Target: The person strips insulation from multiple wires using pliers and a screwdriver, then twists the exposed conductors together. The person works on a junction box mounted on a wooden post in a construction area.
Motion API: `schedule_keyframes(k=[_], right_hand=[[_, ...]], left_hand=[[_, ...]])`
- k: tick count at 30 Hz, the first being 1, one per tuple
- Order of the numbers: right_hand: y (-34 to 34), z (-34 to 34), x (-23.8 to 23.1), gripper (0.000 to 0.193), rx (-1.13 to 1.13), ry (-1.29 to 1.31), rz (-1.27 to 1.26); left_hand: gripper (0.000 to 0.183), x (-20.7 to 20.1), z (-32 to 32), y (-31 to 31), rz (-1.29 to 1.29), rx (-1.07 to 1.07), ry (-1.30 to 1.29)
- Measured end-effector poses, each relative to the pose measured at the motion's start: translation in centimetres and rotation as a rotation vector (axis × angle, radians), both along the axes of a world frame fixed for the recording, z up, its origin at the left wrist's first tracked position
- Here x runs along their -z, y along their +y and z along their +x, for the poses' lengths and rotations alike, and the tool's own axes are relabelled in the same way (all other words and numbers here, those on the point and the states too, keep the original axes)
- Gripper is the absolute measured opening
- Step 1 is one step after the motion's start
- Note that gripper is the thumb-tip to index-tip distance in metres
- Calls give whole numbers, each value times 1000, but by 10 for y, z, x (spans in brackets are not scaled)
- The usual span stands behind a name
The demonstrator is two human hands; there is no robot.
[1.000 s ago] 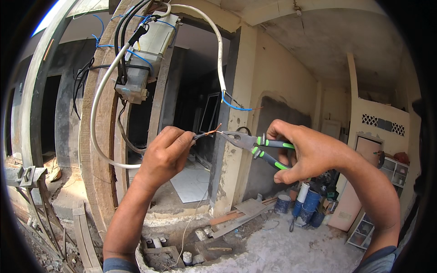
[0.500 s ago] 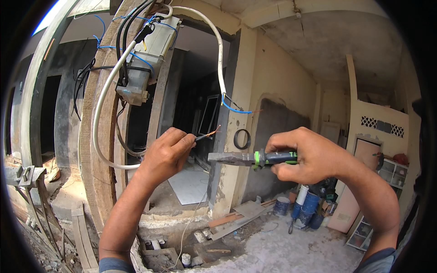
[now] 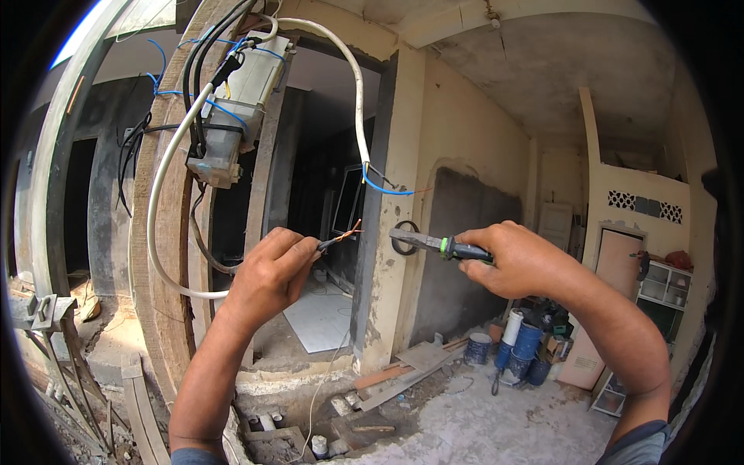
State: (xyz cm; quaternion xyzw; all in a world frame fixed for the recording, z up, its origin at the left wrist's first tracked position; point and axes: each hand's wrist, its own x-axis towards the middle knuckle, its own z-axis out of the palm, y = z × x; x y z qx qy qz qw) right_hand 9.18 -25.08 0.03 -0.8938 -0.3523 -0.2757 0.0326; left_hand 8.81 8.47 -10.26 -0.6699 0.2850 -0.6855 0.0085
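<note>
**Copper end in my left hand, pliers alongside**

My left hand [image 3: 271, 267] is closed, thumb and fingertips pinching a dark-sheathed wire [image 3: 329, 243]. The wire sits between my two hands, in front of the doorway, pointing up and to the right. Beyond the sheath: bare copper [image 3: 350, 232], bright orange-brown, thin, splaying into a small fork at the tip.

My right hand [image 3: 515, 256] is curled around dark pliers [image 3: 423, 239] with green trim on the grips. Their metal nose points left, near the copper but apart from it; at this angle I cannot tell how far the jaws stand open. A black ring [image 3: 404, 253] shows behind the nose, against the wall.

A white cable [image 3: 186, 290] loops down behind my left wrist. Another white cable [image 3: 359, 101] hangs above, blue wire [image 3: 384, 188] out of its end, copper-tipped.
</note>
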Motion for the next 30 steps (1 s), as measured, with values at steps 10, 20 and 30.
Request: schedule_keyframes(k=[10,20,30], right_hand=[[19,12,0,49,-70,-306,-101],[27,21,-1,47,-137,-683,-232],[28,16,-1,38,-132,-736,-249]], left_hand=[[25,2,-7,3,29,-24,16],[24,1,-10,6,61,7,30],[24,-1,-12,6,85,-9,28]])
